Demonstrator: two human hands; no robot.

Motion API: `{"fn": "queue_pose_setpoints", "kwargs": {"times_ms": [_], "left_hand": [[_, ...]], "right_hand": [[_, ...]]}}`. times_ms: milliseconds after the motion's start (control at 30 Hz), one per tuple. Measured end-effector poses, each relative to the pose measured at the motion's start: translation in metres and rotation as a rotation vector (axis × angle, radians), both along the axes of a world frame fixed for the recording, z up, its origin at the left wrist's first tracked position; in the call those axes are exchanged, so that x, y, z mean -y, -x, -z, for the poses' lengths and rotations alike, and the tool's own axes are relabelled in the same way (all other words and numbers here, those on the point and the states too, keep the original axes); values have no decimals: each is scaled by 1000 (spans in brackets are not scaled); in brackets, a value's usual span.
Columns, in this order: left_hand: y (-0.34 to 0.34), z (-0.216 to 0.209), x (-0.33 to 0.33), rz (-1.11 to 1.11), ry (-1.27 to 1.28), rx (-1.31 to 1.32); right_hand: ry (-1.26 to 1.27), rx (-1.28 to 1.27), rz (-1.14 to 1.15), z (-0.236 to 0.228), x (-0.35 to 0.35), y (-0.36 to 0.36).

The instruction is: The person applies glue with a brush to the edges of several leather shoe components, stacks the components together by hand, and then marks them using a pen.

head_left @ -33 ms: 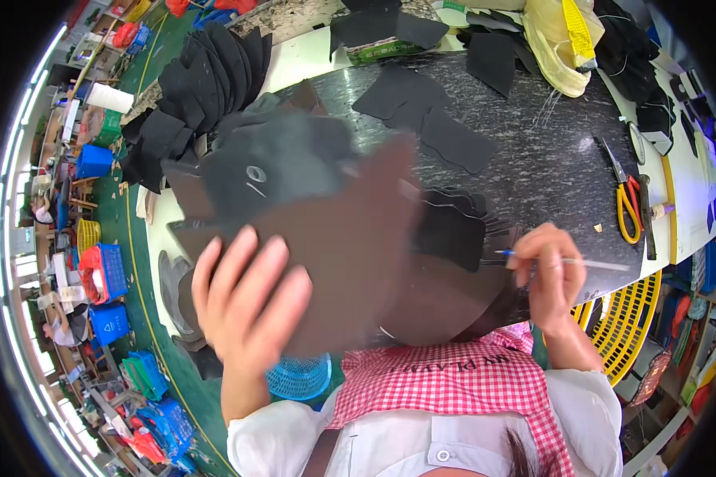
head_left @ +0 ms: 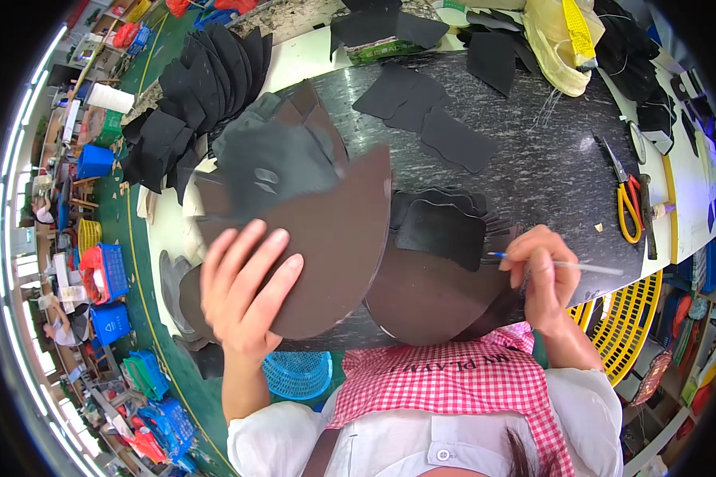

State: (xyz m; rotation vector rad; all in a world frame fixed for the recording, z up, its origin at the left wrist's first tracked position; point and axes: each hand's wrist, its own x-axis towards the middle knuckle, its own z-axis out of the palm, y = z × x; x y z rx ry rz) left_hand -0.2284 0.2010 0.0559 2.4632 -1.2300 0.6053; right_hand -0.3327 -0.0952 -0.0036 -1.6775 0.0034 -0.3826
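My left hand (head_left: 250, 286) has its fingers spread over a brown, curved-edged sheet panel (head_left: 326, 262); its thumb is out of sight, apparently beneath the panel's edge. Beyond the fingers, a dark grey piece with small slots (head_left: 274, 159) overlaps the panel and is slightly blurred. In a pinch of thumb and fingers, my right hand (head_left: 545, 274) holds a slim pen (head_left: 589, 268) with a clear shaft and blue tip, which points left. That tip is close to a black rounded piece (head_left: 441, 234) lying on another brown panel (head_left: 429, 298).
Yellow-handled scissors (head_left: 628, 211) lie at the right of the dark table (head_left: 549, 175). Black cut pieces (head_left: 457, 139) are at the far middle, with a fanned black stack (head_left: 215, 79) far left. A yellow basket (head_left: 628, 326) and a blue basket (head_left: 298, 374) stand below the table edge.
The brown panel under my left hand has shifted left and looks sharper, uncovering more of the black piece. The slotted grey piece has turned slightly. My right hand has barely moved.
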Motion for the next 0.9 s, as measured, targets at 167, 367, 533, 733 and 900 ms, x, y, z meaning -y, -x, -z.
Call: {"fn": "queue_pose_setpoints", "kwargs": {"times_ms": [167, 367, 533, 733, 900], "left_hand": [[66, 9, 3, 314, 12, -128], [59, 43, 35, 544, 19, -725], [20, 32, 13, 641, 742, -1137], [51, 41, 36, 751, 366, -1109], [20, 20, 12, 601, 759, -1091]], "right_hand": [[-95, 102, 60, 0, -12, -8], [-246, 79, 78, 17, -9, -11], [-251, -56, 57, 20, -16, -18], [-448, -158, 99, 16, -17, -34], [-489, -111, 68, 10, -6, -40]]}}
